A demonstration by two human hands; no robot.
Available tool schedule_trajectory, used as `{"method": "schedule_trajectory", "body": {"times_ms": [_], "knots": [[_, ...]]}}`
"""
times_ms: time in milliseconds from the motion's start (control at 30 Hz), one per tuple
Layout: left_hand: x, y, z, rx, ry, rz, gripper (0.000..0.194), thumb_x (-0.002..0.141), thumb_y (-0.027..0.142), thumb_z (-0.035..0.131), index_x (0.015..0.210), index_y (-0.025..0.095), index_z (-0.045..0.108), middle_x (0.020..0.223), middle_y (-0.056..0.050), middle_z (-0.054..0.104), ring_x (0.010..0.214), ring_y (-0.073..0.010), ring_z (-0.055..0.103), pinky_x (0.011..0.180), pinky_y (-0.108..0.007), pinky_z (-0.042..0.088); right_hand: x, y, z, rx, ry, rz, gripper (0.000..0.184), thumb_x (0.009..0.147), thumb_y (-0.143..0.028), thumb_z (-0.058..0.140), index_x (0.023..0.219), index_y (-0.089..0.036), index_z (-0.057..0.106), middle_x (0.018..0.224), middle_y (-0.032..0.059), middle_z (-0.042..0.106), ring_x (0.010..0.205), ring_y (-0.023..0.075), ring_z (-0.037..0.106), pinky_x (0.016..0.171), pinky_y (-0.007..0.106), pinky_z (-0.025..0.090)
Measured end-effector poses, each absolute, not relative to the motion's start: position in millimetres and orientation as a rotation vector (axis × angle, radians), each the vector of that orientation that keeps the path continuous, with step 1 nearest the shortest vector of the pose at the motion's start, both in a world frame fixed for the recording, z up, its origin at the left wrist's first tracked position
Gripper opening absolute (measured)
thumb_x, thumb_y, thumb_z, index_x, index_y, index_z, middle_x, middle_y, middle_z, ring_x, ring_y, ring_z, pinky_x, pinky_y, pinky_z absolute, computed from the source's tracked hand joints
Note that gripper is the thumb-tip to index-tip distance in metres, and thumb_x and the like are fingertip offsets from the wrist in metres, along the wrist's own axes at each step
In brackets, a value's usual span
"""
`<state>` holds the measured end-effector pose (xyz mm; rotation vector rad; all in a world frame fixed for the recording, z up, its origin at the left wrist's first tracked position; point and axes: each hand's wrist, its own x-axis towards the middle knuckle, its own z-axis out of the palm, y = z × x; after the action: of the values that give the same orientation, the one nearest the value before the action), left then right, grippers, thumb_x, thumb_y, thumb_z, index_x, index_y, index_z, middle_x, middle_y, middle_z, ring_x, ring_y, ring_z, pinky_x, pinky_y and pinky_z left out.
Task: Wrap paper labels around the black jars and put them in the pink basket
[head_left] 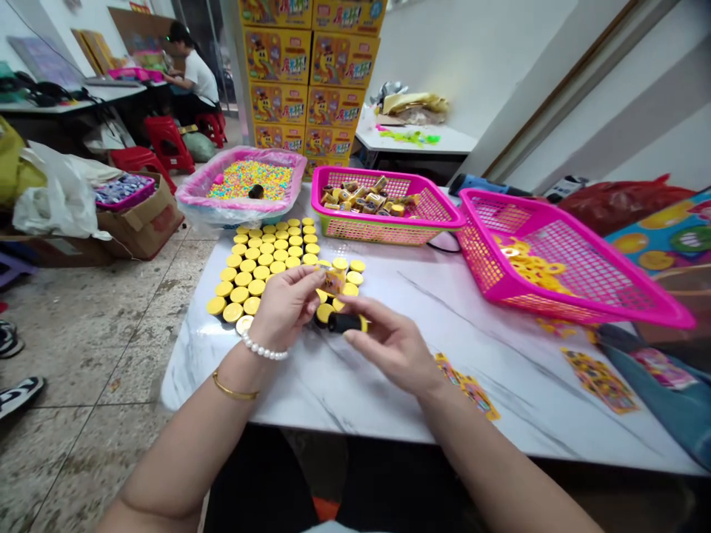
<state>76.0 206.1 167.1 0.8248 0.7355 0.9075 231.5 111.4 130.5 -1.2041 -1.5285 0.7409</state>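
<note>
My left hand, with a pearl bracelet at the wrist, pinches a small yellow printed label between thumb and fingers. Between the thumb and fingers of my right hand lies a small black cup on its side, its yellow end toward the palm. Just beyond both hands stand rows of yellow-lidded black cups, partly hidden by my left hand. More printed labels lie in a strip by my right wrist, and another group of labels is farther right.
A plastic-lined pink tub of colourful beads stands behind the cups. Beside it, a pink basket holds wrapped cups. Another pink basket at right contains yellow plastic pieces. Stacked yellow cartons rise behind; a person sits at a far table.
</note>
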Motion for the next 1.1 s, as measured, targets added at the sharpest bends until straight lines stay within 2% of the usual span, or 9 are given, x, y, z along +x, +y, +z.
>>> {"method": "schedule_trajectory", "body": {"times_ms": [167, 333, 467, 667, 933, 1100], "knots": [[82, 200, 163, 0.845, 0.691, 0.727, 0.027, 0.068, 0.029, 0.084, 0.070, 0.010, 0.064, 0.049, 0.006, 0.049, 0.036, -0.0005, 0.034, 0.034, -0.014, 0.016, 248, 117, 137, -1.169, -1.195, 0.811, 0.035, 0.076, -0.044, 0.079, 0.104, -0.024, 0.072, 0.100, 0.0064, 0.074, 0.088, 0.0210, 0.070, 0.077, 0.034, 0.060], [81, 204, 159, 0.821, 0.624, 0.667, 0.027, 0.068, 0.027, 0.084, 0.073, 0.009, 0.064, 0.061, 0.002, 0.055, 0.039, 0.0019, 0.034, 0.035, -0.013, 0.017, 250, 118, 140, -1.232, -1.190, 0.698, 0.032, 0.078, -0.038, 0.077, 0.106, -0.024, 0.074, 0.102, 0.0061, 0.071, 0.096, 0.0220, 0.068, 0.086, 0.038, 0.058], [82, 205, 158, 0.805, 0.617, 0.656, 0.028, 0.068, 0.028, 0.084, 0.071, 0.009, 0.063, 0.057, 0.005, 0.050, 0.039, 0.0012, 0.033, 0.035, -0.012, 0.016, 252, 119, 140, -1.232, -1.225, 0.734, 0.032, 0.077, -0.037, 0.077, 0.107, -0.025, 0.076, 0.100, 0.0050, 0.071, 0.095, 0.0214, 0.067, 0.087, 0.037, 0.057], [83, 202, 156, 0.835, 0.563, 0.666, 0.030, 0.067, 0.032, 0.084, 0.070, 0.009, 0.065, 0.063, 0.001, 0.058, 0.040, 0.0014, 0.036, 0.037, -0.013, 0.020, 253, 121, 140, -1.219, -1.235, 0.781, 0.034, 0.077, -0.032, 0.077, 0.111, -0.027, 0.076, 0.100, 0.0039, 0.071, 0.096, 0.0199, 0.066, 0.087, 0.036, 0.055], [84, 202, 154, 0.952, 0.636, 0.689, 0.030, 0.068, 0.036, 0.082, 0.073, 0.010, 0.068, 0.073, -0.005, 0.068, 0.039, 0.0002, 0.037, 0.038, -0.017, 0.020, 251, 118, 136, -1.342, -1.450, 0.468, 0.037, 0.083, -0.025, 0.068, 0.119, -0.029, 0.073, 0.092, 0.0034, 0.061, 0.077, 0.0149, 0.059, 0.067, 0.029, 0.053], [84, 197, 156, 1.134, 0.739, 0.686, 0.036, 0.074, 0.047, 0.077, 0.071, 0.012, 0.068, 0.048, 0.002, 0.053, 0.038, -0.0035, 0.037, 0.038, -0.017, 0.020, 249, 116, 138, -1.345, -1.460, 0.366, 0.037, 0.083, -0.028, 0.070, 0.120, -0.030, 0.072, 0.094, 0.0036, 0.060, 0.075, 0.0147, 0.057, 0.069, 0.031, 0.054]]}}
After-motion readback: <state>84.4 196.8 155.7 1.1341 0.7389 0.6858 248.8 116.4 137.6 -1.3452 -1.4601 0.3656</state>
